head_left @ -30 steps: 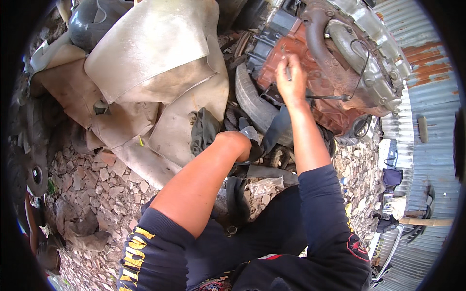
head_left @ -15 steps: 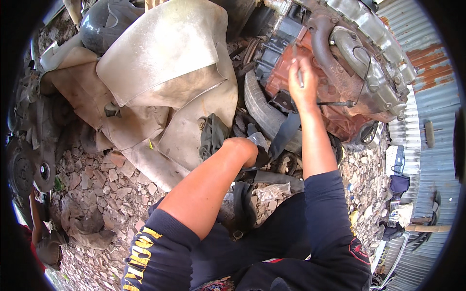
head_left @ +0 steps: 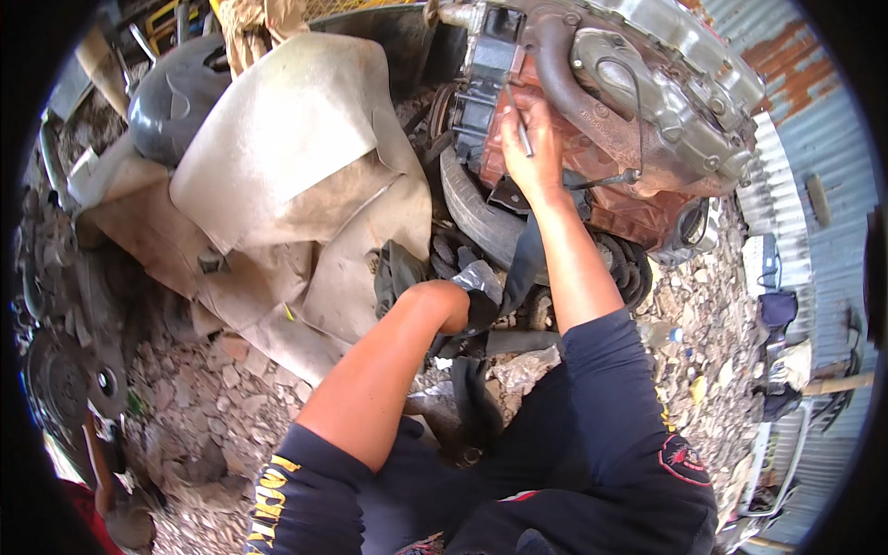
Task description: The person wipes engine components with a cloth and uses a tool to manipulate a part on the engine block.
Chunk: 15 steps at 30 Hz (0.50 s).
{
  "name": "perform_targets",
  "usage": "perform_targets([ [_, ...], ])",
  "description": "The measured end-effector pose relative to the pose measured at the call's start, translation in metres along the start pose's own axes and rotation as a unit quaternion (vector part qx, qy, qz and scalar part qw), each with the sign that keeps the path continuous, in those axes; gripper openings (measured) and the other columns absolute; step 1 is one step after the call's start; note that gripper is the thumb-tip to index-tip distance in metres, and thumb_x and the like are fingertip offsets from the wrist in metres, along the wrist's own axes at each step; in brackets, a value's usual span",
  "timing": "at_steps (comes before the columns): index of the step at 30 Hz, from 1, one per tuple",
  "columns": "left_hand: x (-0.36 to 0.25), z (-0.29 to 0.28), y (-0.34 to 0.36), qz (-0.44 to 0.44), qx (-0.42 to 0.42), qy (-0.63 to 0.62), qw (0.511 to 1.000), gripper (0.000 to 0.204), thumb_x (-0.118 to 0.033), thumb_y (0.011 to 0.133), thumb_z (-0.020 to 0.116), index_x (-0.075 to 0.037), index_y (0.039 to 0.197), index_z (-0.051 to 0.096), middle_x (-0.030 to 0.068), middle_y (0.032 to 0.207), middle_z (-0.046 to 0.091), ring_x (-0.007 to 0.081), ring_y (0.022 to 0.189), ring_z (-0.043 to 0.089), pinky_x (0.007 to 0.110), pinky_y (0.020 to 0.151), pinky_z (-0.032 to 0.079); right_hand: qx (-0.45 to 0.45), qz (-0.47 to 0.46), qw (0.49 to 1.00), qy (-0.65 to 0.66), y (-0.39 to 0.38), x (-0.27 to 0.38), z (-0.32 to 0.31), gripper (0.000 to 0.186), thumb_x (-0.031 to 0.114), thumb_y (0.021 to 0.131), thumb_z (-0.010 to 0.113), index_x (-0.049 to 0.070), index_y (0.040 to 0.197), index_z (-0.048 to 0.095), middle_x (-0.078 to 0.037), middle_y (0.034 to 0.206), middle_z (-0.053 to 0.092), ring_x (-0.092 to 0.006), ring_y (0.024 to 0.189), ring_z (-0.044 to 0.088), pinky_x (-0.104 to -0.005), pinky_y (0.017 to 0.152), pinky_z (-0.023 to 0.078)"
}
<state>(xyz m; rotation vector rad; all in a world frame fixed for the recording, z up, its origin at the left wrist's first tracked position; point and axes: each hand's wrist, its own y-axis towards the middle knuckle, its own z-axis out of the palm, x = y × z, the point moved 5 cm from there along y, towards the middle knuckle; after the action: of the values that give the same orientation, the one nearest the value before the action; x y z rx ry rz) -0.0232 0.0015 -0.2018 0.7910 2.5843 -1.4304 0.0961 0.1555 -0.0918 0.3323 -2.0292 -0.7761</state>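
Note:
My right hand (head_left: pixel 534 157) is closed around a slender metal rod (head_left: pixel 524 139), whose upper end points at the orange-red engine block (head_left: pixel 583 153). The hand is right against the block's side, below the curved, rust-brown exhaust manifold (head_left: pixel 557 69). Lower and to the left, my left hand (head_left: pixel 444 303) is bent down at the wrist, and its fingers are hidden from view. Beside it are a dark cloth (head_left: pixel 400 273), a crumpled clear plastic bag (head_left: pixel 479 280) and a dark strap (head_left: pixel 527 257). A worn tyre (head_left: pixel 476 205) lies under the engine.
A large beige sheet (head_left: pixel 277 120) is draped in folds at the left. Greasy metal parts (head_left: pixel 60 370) are piled at the far left. Broken stones (head_left: pixel 222 407) cover the ground. A plastic bottle (head_left: pixel 659 334) lies to the right, near a corrugated metal wall (head_left: pixel 837 277).
The whole view has shifted, so the engine and sheet sit farther left in the picture. My right hand stays at the block with the metal rod, and the left hand stays low.

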Motion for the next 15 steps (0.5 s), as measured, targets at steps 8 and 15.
perform_targets([
  [8, 0.0, -0.006, -0.006, 0.009, -0.018, -0.028, 0.999, 0.032, -0.013, 0.076, 0.053, 0.002, 0.098, 0.071, 0.0218, 0.108, 0.067, 0.0346, 0.099, 0.065, 0.042, 0.082, 0.051, -0.018, -0.084, 0.996, 0.001, 0.009, 0.045, 0.004, 0.019, 0.019, 0.092, 0.061, 0.001, 0.094, 0.065, -0.021, 0.082, 0.067, -0.0338, 0.077, 0.068, -0.0384, 0.067, 0.051],
  [15, 0.006, -0.003, 0.008, 0.024, 0.0, -0.022, 0.999, 0.031, -0.013, 0.077, 0.052, 0.003, 0.096, 0.071, 0.0211, 0.106, 0.068, 0.0337, 0.098, 0.066, 0.041, 0.081, 0.051, 0.002, -0.018, 1.0, -0.016, 0.025, 0.021, 0.03, 0.015, 0.018, 0.089, 0.059, 0.004, 0.091, 0.065, -0.021, 0.078, 0.066, -0.0365, 0.078, 0.068, -0.0385, 0.068, 0.052],
])
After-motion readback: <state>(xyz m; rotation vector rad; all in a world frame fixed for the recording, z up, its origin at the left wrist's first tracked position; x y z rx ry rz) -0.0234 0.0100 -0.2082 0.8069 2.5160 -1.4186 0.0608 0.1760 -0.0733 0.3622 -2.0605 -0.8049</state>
